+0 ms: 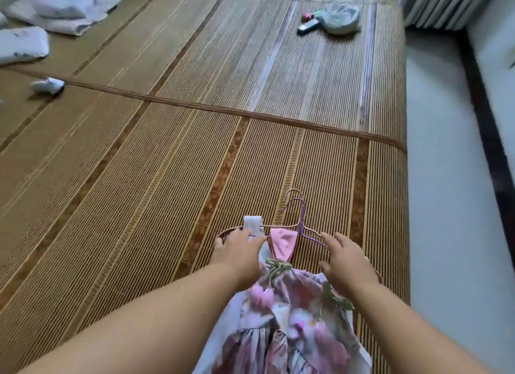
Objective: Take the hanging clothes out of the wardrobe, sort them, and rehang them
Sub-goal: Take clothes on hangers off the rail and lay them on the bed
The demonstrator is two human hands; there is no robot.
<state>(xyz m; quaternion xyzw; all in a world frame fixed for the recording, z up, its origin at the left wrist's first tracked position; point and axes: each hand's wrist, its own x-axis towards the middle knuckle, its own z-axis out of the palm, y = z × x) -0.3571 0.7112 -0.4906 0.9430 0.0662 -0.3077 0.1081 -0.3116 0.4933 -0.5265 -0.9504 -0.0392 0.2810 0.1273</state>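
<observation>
Floral dress [289, 326] on wire hangers [299, 220] lies on mat [139, 178] at 6 o'clock. Your left hand [239, 253] pinches white strap [253, 225]; right hand [345, 259] open, holding nothing. Fabric soft, light; lift by stiff hanger shoulders.

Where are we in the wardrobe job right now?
Done: a floral dress and a pink garment are out, lying on the woven mat on wire hangers. In hand: the left hand presses the hanger's left end; the right hand hovers open over its other side. Left: sorting and rehanging; no wardrobe is in view.
</observation>
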